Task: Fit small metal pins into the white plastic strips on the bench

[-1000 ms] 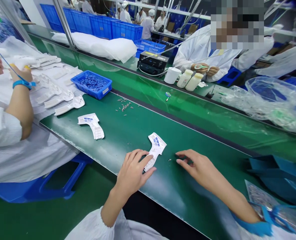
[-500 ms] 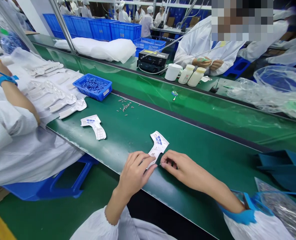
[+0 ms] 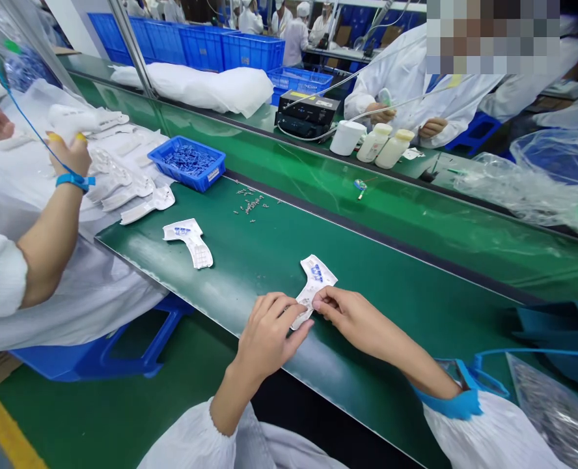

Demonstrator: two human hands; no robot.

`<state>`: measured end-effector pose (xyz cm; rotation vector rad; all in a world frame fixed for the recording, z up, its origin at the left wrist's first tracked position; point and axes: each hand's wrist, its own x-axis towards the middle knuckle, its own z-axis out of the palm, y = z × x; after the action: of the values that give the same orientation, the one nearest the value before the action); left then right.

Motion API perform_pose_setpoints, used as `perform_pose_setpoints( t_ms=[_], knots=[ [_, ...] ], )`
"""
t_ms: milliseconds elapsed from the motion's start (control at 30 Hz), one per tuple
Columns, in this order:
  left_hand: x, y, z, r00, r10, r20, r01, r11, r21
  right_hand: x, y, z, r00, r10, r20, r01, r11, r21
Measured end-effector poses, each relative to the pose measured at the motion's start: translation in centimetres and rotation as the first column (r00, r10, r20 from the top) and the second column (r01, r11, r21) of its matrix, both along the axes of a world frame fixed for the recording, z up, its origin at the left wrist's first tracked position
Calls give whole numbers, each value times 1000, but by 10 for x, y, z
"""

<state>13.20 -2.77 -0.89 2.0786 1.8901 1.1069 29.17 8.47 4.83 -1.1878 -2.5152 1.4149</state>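
A white curved plastic shell half (image 3: 317, 272) with blue pieces in its wide end lies on the green worktop before me. My left hand (image 3: 269, 332) grips its narrow lower end between thumb and fingers, which partly cover it. From the other side, my right hand (image 3: 347, 316) has thumb and forefinger pinched together at the shell's inner face. Whatever sits in that pinch is too small or hidden to make out. Farther left, a second white shell half (image 3: 189, 241), also with blue pieces, rests untouched.
Small metal parts (image 3: 252, 203) lie scattered near a blue bin (image 3: 187, 163) of blue pieces. At left, a co-worker's hand (image 3: 71, 156) is by white shells. A green ledge (image 3: 289, 166) borders the worktop (image 3: 406, 306); a plastic bag (image 3: 552, 404) lies at right.
My right hand has moved in from beside the shell to its inner face. My left hand keeps its grip. The co-worker at left has raised an arm, with a white shell in hand.
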Motion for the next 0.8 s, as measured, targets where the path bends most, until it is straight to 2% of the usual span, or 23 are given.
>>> perform_pose_setpoints(
  t_ms=[367,467,633,800],
  knots=[
    [0,0,0,998,59,39,-60,997,41,-11,-11,-10,982,-105,-159,72,977,-200],
    [1,0,0,995,84,47,-86,995,51,-10,-13,-11,976,-131,-172,101,979,-175],
    [0,0,0,996,61,60,-64,997,51,-8,-11,-5,990,-94,-101,89,994,-57],
    [0,1,0,999,36,39,-34,998,-45,-8,-2,-6,993,-118,-29,117,993,-15]
  ],
)
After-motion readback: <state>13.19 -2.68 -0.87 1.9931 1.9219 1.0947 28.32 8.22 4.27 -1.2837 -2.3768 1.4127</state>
